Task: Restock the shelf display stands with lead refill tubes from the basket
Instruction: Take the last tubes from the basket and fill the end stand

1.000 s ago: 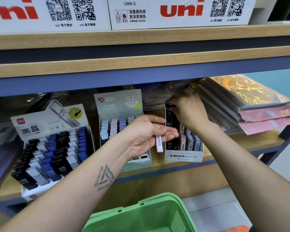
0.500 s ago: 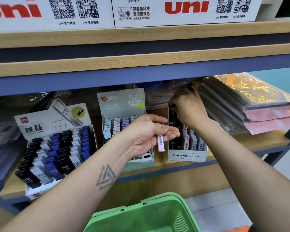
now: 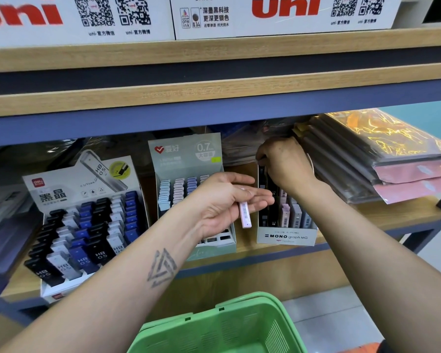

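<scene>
refill tube held beside the mono stand

pink refill tube [image 3: 245, 212] is pinched in the left hand [image 3: 222, 202], hanging just left of the mono display stand [image 3: 285, 236]. dark tubes at the stand's back are gripped by the right hand [image 3: 285, 164] (fingertips hidden). green basket [image 3: 214, 329] sits below the shelf [image 3: 367, 220].

I am reading red "uni" on the white boxes [image 3: 285, 14] up top, one marked "UMN-S". The left display stand [image 3: 82, 225] is showing "HB 0.5", the middle stand [image 3: 186, 154] "0.7", and the right stand [image 3: 287, 236] "MONO graph MG".
</scene>
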Demonstrator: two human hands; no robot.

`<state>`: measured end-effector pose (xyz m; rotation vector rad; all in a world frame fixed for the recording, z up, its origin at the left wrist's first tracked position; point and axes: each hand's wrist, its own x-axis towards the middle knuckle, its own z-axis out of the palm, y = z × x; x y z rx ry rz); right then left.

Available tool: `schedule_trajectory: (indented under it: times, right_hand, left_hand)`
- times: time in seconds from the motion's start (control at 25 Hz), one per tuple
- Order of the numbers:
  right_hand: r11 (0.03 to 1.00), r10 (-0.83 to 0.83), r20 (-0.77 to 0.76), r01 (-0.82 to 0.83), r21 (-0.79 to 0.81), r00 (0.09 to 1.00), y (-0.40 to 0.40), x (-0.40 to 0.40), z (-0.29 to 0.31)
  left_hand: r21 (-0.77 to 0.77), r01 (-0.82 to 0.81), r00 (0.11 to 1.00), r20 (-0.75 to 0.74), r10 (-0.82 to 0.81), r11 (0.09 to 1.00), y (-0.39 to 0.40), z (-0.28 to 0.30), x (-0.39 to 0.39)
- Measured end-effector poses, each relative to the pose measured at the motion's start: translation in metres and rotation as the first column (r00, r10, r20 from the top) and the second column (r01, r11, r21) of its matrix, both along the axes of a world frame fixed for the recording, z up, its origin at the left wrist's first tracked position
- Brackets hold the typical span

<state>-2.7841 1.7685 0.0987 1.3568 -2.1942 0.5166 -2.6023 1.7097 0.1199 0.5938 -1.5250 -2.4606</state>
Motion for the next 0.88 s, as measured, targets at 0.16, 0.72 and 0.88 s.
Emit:
schedule_trajectory:
  times: [0.16,0.72,0.88]
  right_hand:
    - [1.000,0.002,-0.036,-0.003,-0.014,0.999,0.005,0.001,0.003]
    - [0.926,0.375,0.902,-0.117,-0.358,0.214,0.078,0.044,0.028]
    - [0.893,0.237,0.780,0.186,-0.409,0.579,0.102,0.005,0.043]
  left_hand:
    - [0.025,-0.009,1.000,-0.003,0.009,1.000,-0.001,-0.001,0.000]
    - [0.167,-0.286,0.899,-0.295,0.324,0.944,0.024,-0.004,-0.029]
    - [-0.707,-0.196,0.969,-0.036,0.243,0.680,0.024,-0.014,-0.033]
